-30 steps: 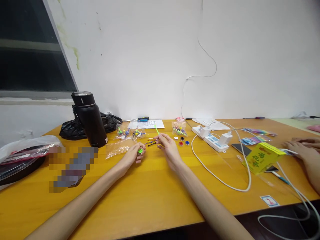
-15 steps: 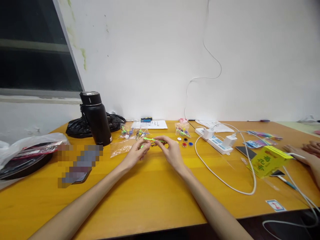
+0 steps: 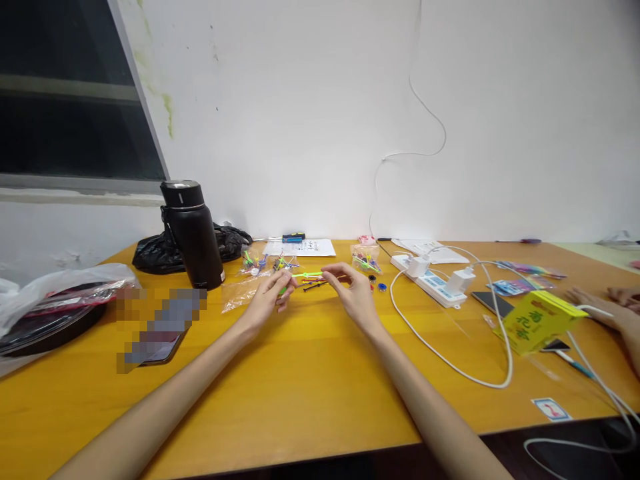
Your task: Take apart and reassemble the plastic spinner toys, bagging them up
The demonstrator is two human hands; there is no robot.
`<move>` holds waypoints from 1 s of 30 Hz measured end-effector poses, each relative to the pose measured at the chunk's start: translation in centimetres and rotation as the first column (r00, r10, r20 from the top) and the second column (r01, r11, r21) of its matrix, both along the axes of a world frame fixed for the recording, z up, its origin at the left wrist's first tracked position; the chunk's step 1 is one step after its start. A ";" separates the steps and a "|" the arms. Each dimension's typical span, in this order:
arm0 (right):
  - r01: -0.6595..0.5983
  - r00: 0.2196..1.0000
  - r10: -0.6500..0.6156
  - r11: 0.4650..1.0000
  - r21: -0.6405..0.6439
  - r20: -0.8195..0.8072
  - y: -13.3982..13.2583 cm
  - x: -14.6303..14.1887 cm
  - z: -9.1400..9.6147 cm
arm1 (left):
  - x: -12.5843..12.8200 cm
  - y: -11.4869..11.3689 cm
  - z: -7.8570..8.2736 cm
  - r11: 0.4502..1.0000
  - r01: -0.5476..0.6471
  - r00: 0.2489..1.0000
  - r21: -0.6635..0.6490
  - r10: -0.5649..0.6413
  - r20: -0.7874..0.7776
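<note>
A thin green plastic stick [image 3: 307, 274] lies level between my two hands, a little above the yellow table [image 3: 300, 373]. My left hand [image 3: 270, 296] is closed round its left end and a small green piece. My right hand [image 3: 354, 288] pinches its right end with thumb and forefinger. Just behind the hands lie several loose coloured sticks [image 3: 320, 283] and small round buttons [image 3: 381, 287] in blue, red and black. Small clear bags of coloured parts [image 3: 260, 261] sit farther back.
A black flask [image 3: 193, 233] and black plastic bag [image 3: 155, 253] stand at the back left. A white power strip [image 3: 433, 283] with chargers and cables runs right. A yellow box [image 3: 537, 321] and phone lie near another person's hands [image 3: 613, 308] at the right edge.
The green stick, upright in my right hand a second ago, has been turned level and its left end brought to my left hand. The camera view has shifted slightly.
</note>
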State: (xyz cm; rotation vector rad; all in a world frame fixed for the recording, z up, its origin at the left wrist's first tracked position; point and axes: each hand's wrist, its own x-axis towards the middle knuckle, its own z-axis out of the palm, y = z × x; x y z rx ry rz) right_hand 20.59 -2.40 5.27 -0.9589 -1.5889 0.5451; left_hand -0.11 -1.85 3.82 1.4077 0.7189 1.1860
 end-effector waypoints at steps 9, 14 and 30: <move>0.049 0.999 -0.048 0.999 0.016 -0.015 0.5 0.6 -0.3 | 0.0 -0.1 -0.2 0.989 0.108 0.994 -0.098 -0.104 0.044; 0.123 0.991 -0.120 0.992 0.044 -0.052 0.4 1.2 0.2 | -0.1 -0.1 -0.3 0.988 0.101 0.995 -0.118 -0.102 -0.006; 0.164 0.986 -0.160 0.984 0.072 -0.050 0.3 1.3 0.4 | -0.2 -0.2 -0.7 0.992 0.083 0.990 -0.090 -0.093 -0.108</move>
